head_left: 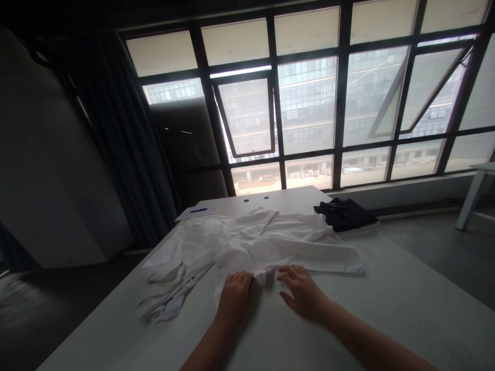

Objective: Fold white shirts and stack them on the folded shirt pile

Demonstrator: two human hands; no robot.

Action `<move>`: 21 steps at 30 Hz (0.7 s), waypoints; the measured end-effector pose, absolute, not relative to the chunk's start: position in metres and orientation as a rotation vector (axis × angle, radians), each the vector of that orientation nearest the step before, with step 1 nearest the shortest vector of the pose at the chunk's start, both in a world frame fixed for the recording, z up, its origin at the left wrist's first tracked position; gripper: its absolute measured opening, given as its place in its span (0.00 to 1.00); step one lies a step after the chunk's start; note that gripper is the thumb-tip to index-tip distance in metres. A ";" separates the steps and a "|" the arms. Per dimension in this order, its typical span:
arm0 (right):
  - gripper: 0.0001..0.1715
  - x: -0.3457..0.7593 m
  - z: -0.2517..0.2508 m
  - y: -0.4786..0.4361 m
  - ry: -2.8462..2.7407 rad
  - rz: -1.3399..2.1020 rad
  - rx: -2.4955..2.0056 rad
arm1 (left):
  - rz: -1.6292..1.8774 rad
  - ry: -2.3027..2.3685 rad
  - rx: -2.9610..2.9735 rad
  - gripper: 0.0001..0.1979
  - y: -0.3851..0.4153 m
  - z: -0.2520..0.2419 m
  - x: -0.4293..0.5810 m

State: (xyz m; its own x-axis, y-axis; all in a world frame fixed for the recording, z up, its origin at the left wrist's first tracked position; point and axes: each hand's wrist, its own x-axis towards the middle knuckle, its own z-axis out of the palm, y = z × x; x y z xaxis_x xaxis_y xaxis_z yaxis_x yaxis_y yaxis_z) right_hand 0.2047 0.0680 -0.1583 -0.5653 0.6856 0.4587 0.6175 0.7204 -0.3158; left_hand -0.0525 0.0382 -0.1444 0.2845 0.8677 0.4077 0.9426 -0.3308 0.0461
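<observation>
A white shirt [270, 247] lies spread and creased over the table, with one sleeve stretching to the right. Dark trim shows on its crumpled part at the left. At the shirt's near edge, my left hand [234, 294] has its fingers closed on the cloth; the thumb is hidden. Beside it the fabric bunches into a small peak. Just to the right, my right hand [300, 291] is open, its fingertips by the same edge and its thumb held apart.
The white table [390, 293] carries a folded dark garment [345, 214] at the back right. A pen [198, 210] rests on a paper sheet [190, 213] at the far left. Behind are a blue curtain [127, 139] and tilted-open windows [247, 116]. Another table's leg [469, 201] stands at right.
</observation>
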 end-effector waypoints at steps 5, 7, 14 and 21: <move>0.20 0.174 -0.158 0.058 -2.238 0.243 -0.985 | -0.804 -1.461 -2.336 0.12 0.039 -0.154 -0.046; 0.16 0.173 -0.160 0.062 -2.160 0.304 -0.991 | -0.861 -1.395 -2.372 0.12 0.039 -0.153 -0.044; 0.16 0.178 -0.169 0.070 -2.165 0.441 -0.801 | -0.829 -1.300 -2.455 0.12 0.037 -0.151 -0.044; 0.08 0.196 -0.158 0.081 -1.880 0.544 -1.017 | -0.806 -1.533 -2.145 0.07 0.035 -0.139 -0.063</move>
State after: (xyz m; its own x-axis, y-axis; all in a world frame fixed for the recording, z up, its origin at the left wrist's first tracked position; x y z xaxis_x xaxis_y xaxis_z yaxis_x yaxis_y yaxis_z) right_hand 0.1958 0.0809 -0.1579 -0.2545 0.8248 0.5049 0.4274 0.5643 -0.7063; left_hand -0.0629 0.0347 -0.1393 0.2395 0.7235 0.6474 0.9433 -0.3312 0.0211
